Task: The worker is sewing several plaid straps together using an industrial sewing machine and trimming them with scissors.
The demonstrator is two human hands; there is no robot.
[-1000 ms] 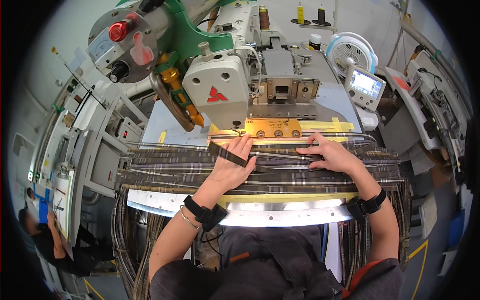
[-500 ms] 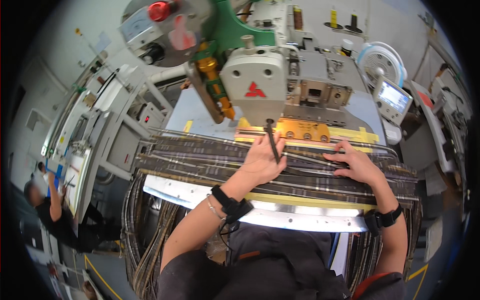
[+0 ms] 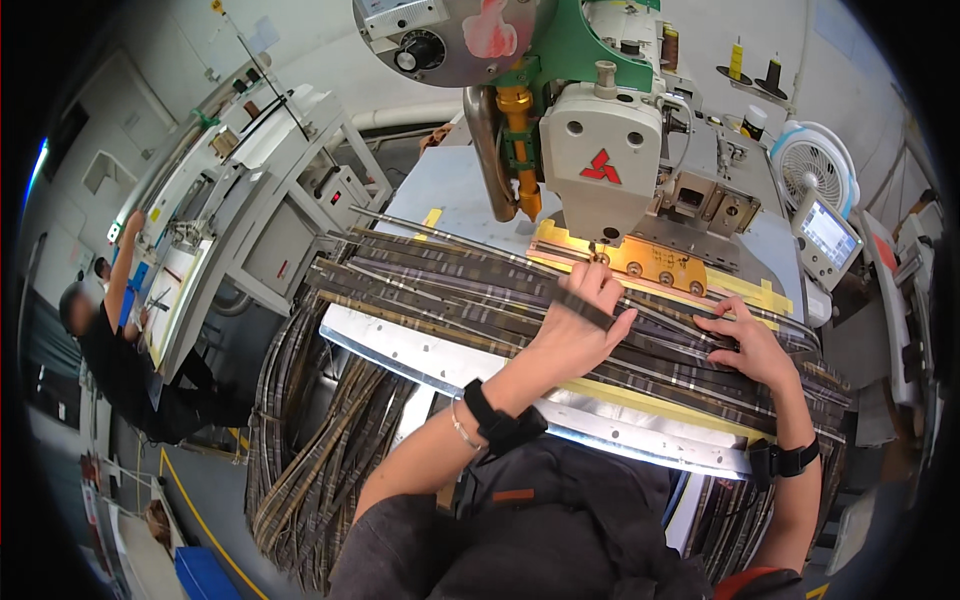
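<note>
Striped strips (image 3: 450, 295): Dark lengths lie side by side across the worktable beneath both hands, laid lengthwise, I judge, so that they stay in order; from my distant post I cannot count them.
Left hand (image 3: 572, 340): It reaches palm down over the strips, fingers close together and thumb apart, its fingertips just below the machine head (image 3: 600, 150). Whether they pinch anything I cannot tell.
Dark strap (image 3: 588, 309): A short band, blurred in my view, crosses the left fingers, perhaps lodged there to keep it within reach; how it is gripped is hidden.
Right hand (image 3: 755, 345): Thumb and forefinger stand apart, the fingers resting on the strips to the right, which I read as steadying them against sliding.
Gold plate (image 3: 650, 258): Studded with round fittings, it lies beyond the strips, near the left fingertips, probably placed as a guide.
Table edge (image 3: 440, 365): Pale metal curves along the near side; more lengths hang in a bundle (image 3: 290, 480) at the left, perhaps to spare room on top.
</note>
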